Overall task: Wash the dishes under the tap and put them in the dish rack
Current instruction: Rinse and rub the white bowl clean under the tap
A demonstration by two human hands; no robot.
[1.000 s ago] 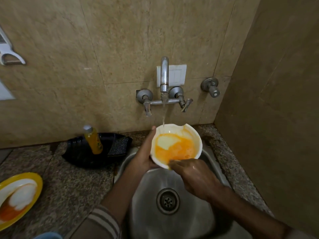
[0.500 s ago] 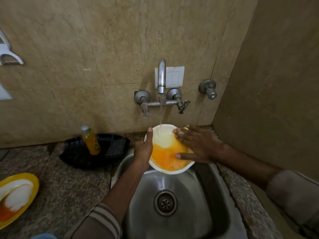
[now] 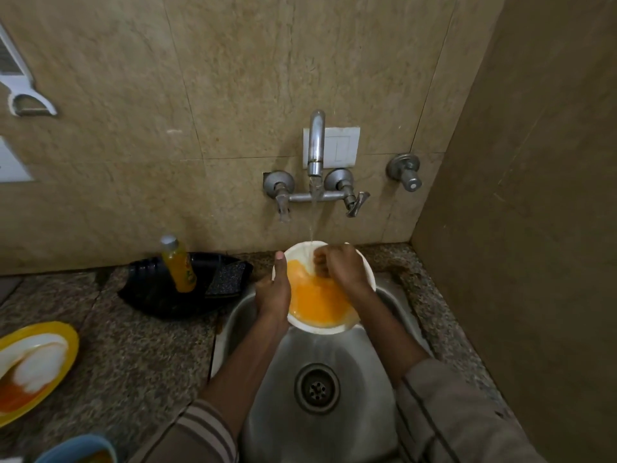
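Left hand grips the white bowl rim, tilted under the tap stream, so the right hand, fingers curled together, can rub orange residue.

Two hands work at one bowl: the left hand on its rim, the right hand inside it. One tap stands above the hands, with two handles below its spout and one separate valve to the right. One sink with one drain lies under the hands. Left of the left hand are one black tray holding one bottle and one sponge, then one yellow plate, and one blue cup nearer the person.
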